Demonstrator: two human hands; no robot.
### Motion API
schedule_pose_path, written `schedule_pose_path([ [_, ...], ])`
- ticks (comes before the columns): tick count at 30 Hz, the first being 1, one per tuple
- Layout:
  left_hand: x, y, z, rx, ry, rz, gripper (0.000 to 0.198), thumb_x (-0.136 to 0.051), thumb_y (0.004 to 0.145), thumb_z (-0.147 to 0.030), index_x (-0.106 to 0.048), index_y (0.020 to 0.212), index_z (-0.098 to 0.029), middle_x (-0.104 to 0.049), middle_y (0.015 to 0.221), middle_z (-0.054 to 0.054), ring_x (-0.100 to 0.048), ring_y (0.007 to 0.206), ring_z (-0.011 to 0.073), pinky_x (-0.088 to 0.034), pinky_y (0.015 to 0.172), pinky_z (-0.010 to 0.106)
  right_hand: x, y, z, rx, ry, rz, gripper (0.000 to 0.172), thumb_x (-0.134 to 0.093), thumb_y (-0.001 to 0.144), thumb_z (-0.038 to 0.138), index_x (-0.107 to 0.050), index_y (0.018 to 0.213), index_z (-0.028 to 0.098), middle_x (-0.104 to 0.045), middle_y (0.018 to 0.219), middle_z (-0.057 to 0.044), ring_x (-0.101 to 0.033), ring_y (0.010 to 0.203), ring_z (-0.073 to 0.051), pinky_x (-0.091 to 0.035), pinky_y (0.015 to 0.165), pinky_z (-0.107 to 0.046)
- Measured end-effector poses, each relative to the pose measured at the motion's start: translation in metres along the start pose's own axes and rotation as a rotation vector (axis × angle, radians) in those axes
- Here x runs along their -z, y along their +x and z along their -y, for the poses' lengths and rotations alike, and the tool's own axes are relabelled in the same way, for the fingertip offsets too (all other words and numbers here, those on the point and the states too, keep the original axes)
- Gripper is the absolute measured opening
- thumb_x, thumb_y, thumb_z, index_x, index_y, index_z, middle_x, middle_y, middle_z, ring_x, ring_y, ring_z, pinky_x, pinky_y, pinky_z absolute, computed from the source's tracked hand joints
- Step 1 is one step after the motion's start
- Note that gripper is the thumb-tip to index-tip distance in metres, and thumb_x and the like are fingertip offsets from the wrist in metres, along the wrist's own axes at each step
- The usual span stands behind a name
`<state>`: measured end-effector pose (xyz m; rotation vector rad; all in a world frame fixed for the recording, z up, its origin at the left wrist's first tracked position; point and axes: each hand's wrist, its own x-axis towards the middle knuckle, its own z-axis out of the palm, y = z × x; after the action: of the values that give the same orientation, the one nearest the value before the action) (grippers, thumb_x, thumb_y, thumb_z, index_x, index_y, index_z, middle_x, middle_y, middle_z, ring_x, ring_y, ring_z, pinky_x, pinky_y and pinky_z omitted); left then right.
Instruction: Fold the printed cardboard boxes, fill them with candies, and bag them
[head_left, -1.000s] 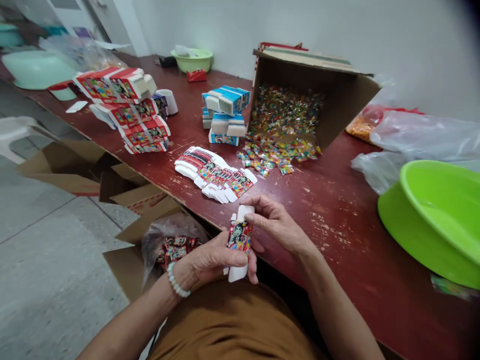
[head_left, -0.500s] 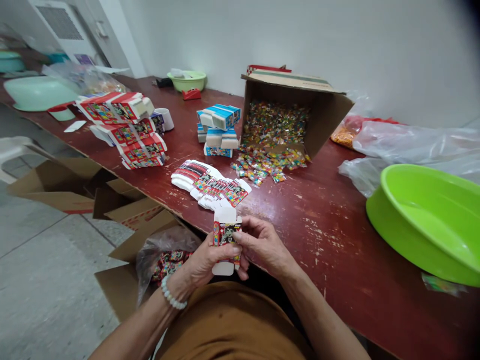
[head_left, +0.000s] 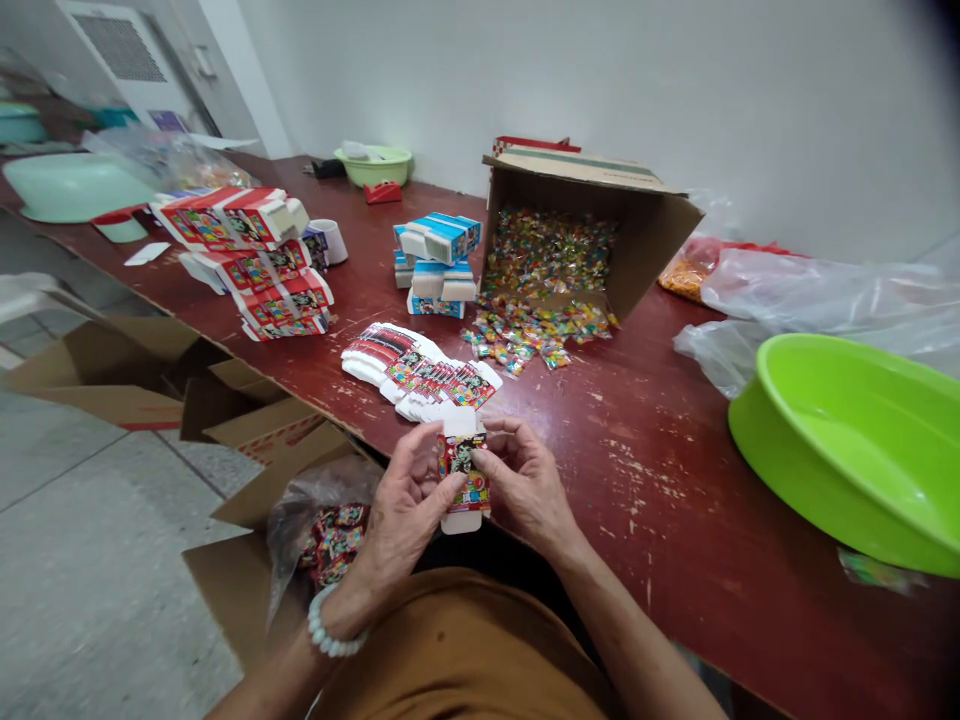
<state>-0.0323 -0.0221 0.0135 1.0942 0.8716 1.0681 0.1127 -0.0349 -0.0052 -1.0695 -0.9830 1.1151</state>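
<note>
The left grip (head_left: pixel 405 510) pinches one carton (head_left: pixel 463 458) at its left side, thumb across the printed face; the right grip (head_left: pixel 529 490) pinches the same carton at its right edge. Compared with half a second earlier, the left grip has shifted from wrapping the lower part to holding the left side, fingers raised toward the upper flap. The carton is judged to be opened into shape; its two visible end flaps, one upper and one lower, remain unfolded. Just beyond the grip, on the counter (head_left: pixel 637 470): one fan of flat cartons (head_left: pixel 427 370), overlapping, not countable. Farther beyond: one stack of blue bundles (head_left: pixel 441 240), three tiers; one cardboard box (head_left: pixel 652 240) on its side, with uncountable candy packets (head_left: pixel 536 325). Beyond and left: one stack of red bundles (head_left: pixel 262 262), apparently four tiers. Right of the grip: one green basin (head_left: pixel 765 420)
</note>
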Motion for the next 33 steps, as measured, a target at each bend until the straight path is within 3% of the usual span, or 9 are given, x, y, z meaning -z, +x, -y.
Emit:
schedule_pose_path([
  [4, 0.003, 0.003, -0.001, 0.058, 0.052, 0.037, 0.041, -0.076, 0.075, -0.033, -0.057, 0.109, -0.020, -0.072, 0.092, 0.003, -0.067, 0.078, 0.0158, -0.055, 0.069, 0.025, 0.004, 0.004, -0.005, -0.001, 0.026, 0.040, 0.016, -0.068, 0.084, 0.034, -0.064, 0.092, 0.021, -0.062, 0.081, 0.001, -0.056, 0.073, -0.014, -0.044, 0.069, -0.026],
  [8, 0.006, 0.007, -0.002, 0.117, 0.075, 0.050, 0.027, -0.070, 0.081, -0.038, -0.060, 0.099, -0.021, -0.070, 0.081, 0.000, -0.062, 0.068, 0.0137, -0.051, 0.064, 0.023, 0.013, 0.013, 0.008, -0.132, 0.031, 0.096, 0.024, -0.076, 0.076, 0.037, -0.064, 0.073, 0.017, -0.062, 0.072, 0.000, -0.054, 0.067, -0.013, -0.043, 0.067, -0.026],
  [13, 0.007, 0.011, -0.006, 0.053, 0.137, 0.092, 0.019, -0.072, 0.080, -0.034, -0.065, 0.088, -0.018, -0.068, 0.084, 0.000, -0.061, 0.075, 0.0134, -0.048, 0.069, 0.021, 0.020, 0.021, 0.016, -0.183, 0.085, 0.237, 0.037, -0.083, 0.069, 0.029, -0.067, 0.101, 0.022, -0.063, 0.075, 0.004, -0.056, 0.067, -0.012, -0.044, 0.069, -0.026],
  [15, 0.008, 0.012, -0.006, 0.029, 0.106, 0.065, 0.022, -0.075, 0.077, -0.031, -0.062, 0.090, -0.019, -0.066, 0.078, -0.002, -0.060, 0.072, 0.0118, -0.047, 0.066, 0.020, 0.021, 0.020, 0.013, -0.136, 0.022, 0.283, 0.025, -0.080, 0.075, 0.032, -0.070, 0.094, 0.020, -0.065, 0.078, 0.001, -0.058, 0.071, -0.013, -0.044, 0.071, -0.028],
  [18, 0.007, 0.012, -0.005, 0.129, -0.041, 0.021, 0.042, -0.079, 0.074, -0.031, -0.050, 0.103, -0.024, -0.065, 0.077, -0.005, -0.062, 0.065, 0.0113, -0.049, 0.060, 0.020, 0.019, 0.016, 0.006, -0.028, -0.044, 0.218, 0.015, -0.075, 0.080, 0.034, -0.072, 0.080, 0.019, -0.067, 0.080, -0.002, -0.059, 0.074, -0.016, -0.046, 0.072, -0.030],
  [21, 0.006, 0.011, -0.003, 0.337, -0.170, 0.155, 0.045, -0.070, 0.082, -0.043, -0.048, 0.114, -0.023, -0.069, 0.088, 0.002, -0.068, 0.067, 0.0164, -0.055, 0.060, 0.026, 0.017, 0.012, 0.002, 0.082, -0.152, 0.153, 0.010, -0.071, 0.084, 0.032, -0.074, 0.086, 0.022, -0.065, 0.083, -0.003, -0.059, 0.080, -0.018, -0.047, 0.074, -0.032],
  [25, 0.004, 0.010, 0.001, 0.545, -0.268, 0.246, 0.054, -0.046, 0.091, -0.060, -0.049, 0.126, -0.020, -0.068, 0.075, 0.005, -0.064, 0.047, 0.0174, -0.051, 0.043, 0.026, 0.016, 0.010, 0.012, 0.247, -0.373, 0.235, 0.014, -0.064, 0.090, 0.034, -0.076, 0.091, 0.025, -0.065, 0.091, -0.005, -0.060, 0.091, -0.020, -0.047, 0.083, -0.033],
  [30, -0.003, 0.013, 0.001, 0.515, -0.217, 0.199, 0.061, -0.036, 0.092, -0.065, -0.049, 0.133, -0.022, -0.066, 0.067, 0.003, -0.061, 0.042, 0.0156, -0.047, 0.039, 0.023, 0.013, 0.016, 0.023, -0.020, -0.235, 0.319, 0.022, -0.065, 0.088, 0.039, -0.068, 0.079, 0.020, -0.070, 0.090, -0.004, -0.058, 0.056, -0.013, -0.048, 0.051, -0.026],
  [33, -0.005, 0.015, -0.001, 0.455, -0.184, 0.218, 0.067, -0.034, 0.090, -0.069, -0.049, 0.135, -0.022, -0.065, 0.066, 0.002, -0.061, 0.043, 0.0142, -0.047, 0.041, 0.021, 0.014, 0.024, 0.022, -0.046, -0.239, 0.356, 0.016, -0.068, 0.085, 0.034, -0.070, 0.087, 0.019, -0.072, 0.096, -0.005, -0.060, 0.055, -0.012, -0.048, 0.050, -0.025],
])
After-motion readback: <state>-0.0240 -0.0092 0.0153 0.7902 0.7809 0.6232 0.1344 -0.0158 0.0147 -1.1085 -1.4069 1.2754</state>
